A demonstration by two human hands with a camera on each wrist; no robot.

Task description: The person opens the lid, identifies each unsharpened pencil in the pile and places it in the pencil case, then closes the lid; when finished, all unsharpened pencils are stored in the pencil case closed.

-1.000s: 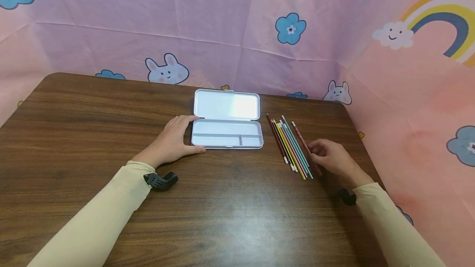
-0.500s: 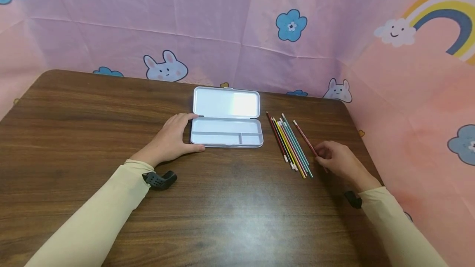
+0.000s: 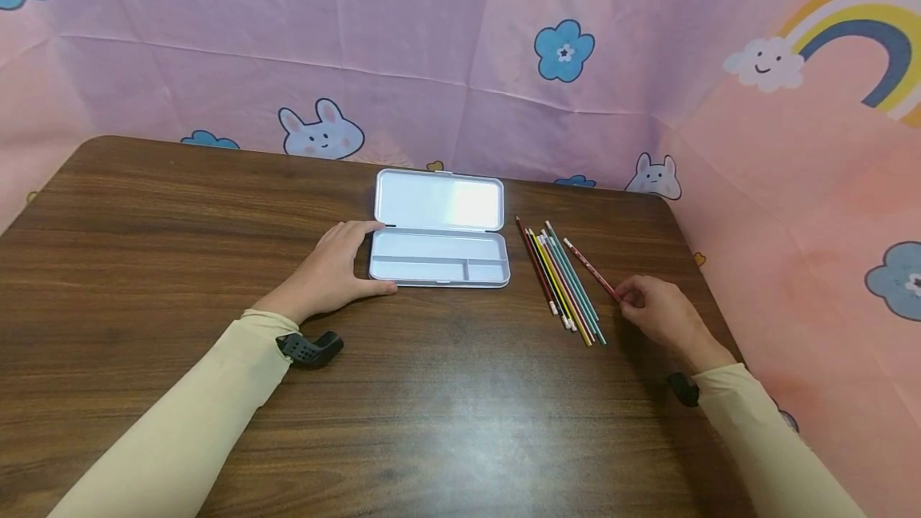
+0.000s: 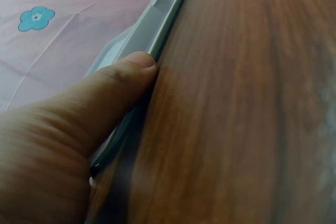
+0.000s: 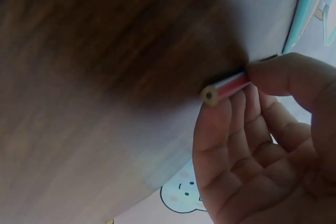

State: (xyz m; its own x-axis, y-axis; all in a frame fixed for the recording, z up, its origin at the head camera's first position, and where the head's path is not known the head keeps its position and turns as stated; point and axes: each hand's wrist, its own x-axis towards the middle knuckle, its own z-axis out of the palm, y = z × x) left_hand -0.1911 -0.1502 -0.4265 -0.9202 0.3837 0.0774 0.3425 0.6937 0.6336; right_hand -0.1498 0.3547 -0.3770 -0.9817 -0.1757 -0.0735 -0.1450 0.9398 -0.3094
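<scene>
A white pencil case (image 3: 440, 245) lies with its lid up in the head view; bare compartments show inside. My left hand (image 3: 325, 274) holds its left end, thumb along the front edge and fingers at the back corner. In the left wrist view the thumb (image 4: 118, 85) presses the case's side. With thumb and fingertips my right hand (image 3: 663, 312) pinches a red patterned pencil (image 3: 592, 268) near its lower end; the eraser end points away. The right wrist view shows the pencil's unsharpened tip (image 5: 211, 95) jutting past the fingers. Several other pencils (image 3: 564, 282) lie between case and right hand.
The brown wooden table (image 3: 432, 406) has its right edge close beside the right forearm. A pink printed cloth (image 3: 432, 46) hangs behind the table and along its right side. The loose pencils are red, black, yellow and teal, side by side and slanted.
The right hand has moved slightly right, drawing the red pencil away from the other pencils. Its eraser end then swung a little left. The left hand stays on the case.
</scene>
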